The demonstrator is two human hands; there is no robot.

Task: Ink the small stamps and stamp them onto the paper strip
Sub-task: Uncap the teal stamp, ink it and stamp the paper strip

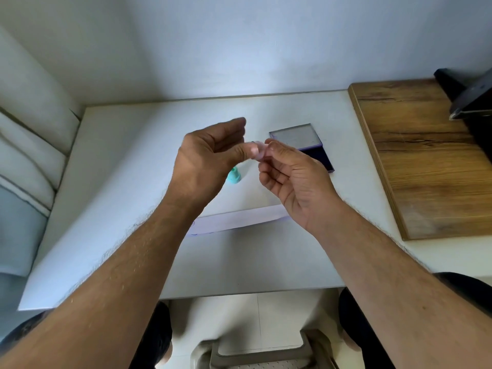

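Observation:
Both hands are raised above the white table (111, 182) and meet at a small pink stamp (257, 151). My left hand (207, 161) pinches it with thumb and fingers, and my right hand (292, 179) grips its other end with thumb and forefinger. A teal stamp (234, 177) stands on the table, partly hidden behind my left hand. The open ink pad (306, 145), its clear lid up and dark pad showing, lies just beyond my right hand. The white paper strip (239, 219) lies across the table below both wrists, with faint blue marks at its left end.
A wooden board (426, 161) covers the table's right side, with a dark object (468, 97) at its far corner. A white cushioned seat (26, 155) is at the left. A wall runs close behind the table. My knees and a chair base show below the front edge.

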